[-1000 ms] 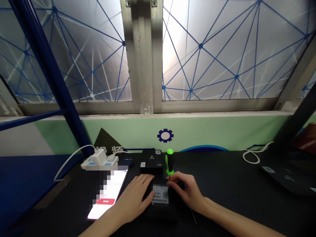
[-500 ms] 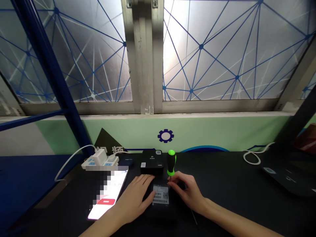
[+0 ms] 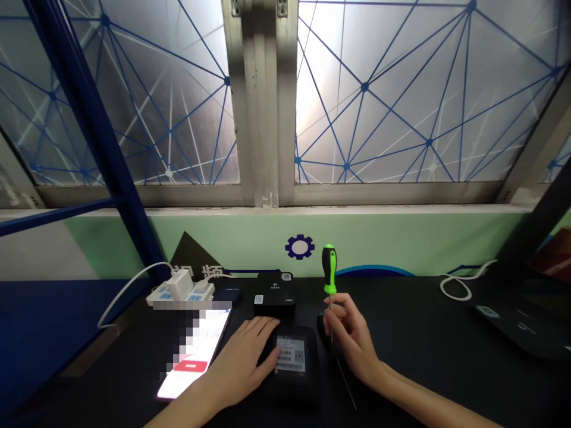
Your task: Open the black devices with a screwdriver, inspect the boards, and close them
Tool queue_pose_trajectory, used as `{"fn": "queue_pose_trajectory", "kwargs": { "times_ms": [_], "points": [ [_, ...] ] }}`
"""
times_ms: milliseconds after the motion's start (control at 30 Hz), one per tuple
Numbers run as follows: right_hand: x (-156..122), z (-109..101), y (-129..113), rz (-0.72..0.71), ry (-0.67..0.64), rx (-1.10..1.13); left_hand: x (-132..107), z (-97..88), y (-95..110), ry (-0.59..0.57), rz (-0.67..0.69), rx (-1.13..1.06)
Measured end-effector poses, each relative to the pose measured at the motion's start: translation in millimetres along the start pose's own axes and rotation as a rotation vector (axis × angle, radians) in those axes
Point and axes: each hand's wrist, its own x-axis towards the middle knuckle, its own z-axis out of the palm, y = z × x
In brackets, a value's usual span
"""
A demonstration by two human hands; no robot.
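Note:
My left hand (image 3: 243, 362) lies flat with its fingertips on the left edge of a black rounded box (image 3: 289, 392), which has a white barcode label (image 3: 291, 355) on top. My right hand (image 3: 350, 339) pinches a screwdriver (image 3: 329, 270) with a green and black handle, its grip on the thin shaft and the handle pointing up. The screwdriver stands just right of the box, its tip hidden by my fingers. A small dark object (image 3: 325, 327) sits partly hidden beneath my right hand.
A lit phone (image 3: 196, 356), partly blurred, lies left of my left hand on the black tabletop (image 3: 401, 303). Behind it are a white power strip (image 3: 178, 291) and a black box (image 3: 274, 294). A thin metal rod (image 3: 347, 385) lies below my right hand. A black mat (image 3: 517, 318) lies at right.
My right hand has moved rightward off the labelled box, carrying the screwdriver higher and more upright. My left hand stays on the box, which now shows more of its label.

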Motion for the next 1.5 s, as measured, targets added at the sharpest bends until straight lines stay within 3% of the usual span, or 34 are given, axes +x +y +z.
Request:
{"fn": "queue_pose_trajectory", "kwargs": {
  "times_ms": [133,333,467,567,700,833,1067,1500],
  "points": [
    [11.4,-5.1,-9.8,0.176,0.022,0.155,0.2,-1.6,0.6,-0.009,-0.008,-0.002],
    [18.0,-19.5,-16.8,0.319,-0.133,0.097,0.1,-4.4,3.3,-0.002,-0.012,-0.015],
    [9.8,-37.4,-10.5,0.191,-0.062,-0.216,0.2,-5.0,3.5,0.006,-0.006,-0.003],
    [7.7,-50.3,-7.9,0.097,-0.145,-0.567,0.7,-4.7,3.2,-0.004,-0.005,0.008],
    [10.1,-54.8,-10.9,0.121,-0.18,-0.992,0.3,-3.3,2.7,0.014,0.001,0.011],
    [6.8,-48.6,-10.9,0.156,-0.188,-1.184,-1.0,-2.0,1.4,0.042,0.012,0.01],
    [-0.8,-47.6,-1.0,0.128,-0.211,-1.28,-0.1,-2.9,2.3,0.021,0.004,0.011],
    [-5.6,-47.2,3.0,0.098,-0.304,-1.25,0.6,-3.5,2.9,0.011,0.007,0.0]
  ]
}}
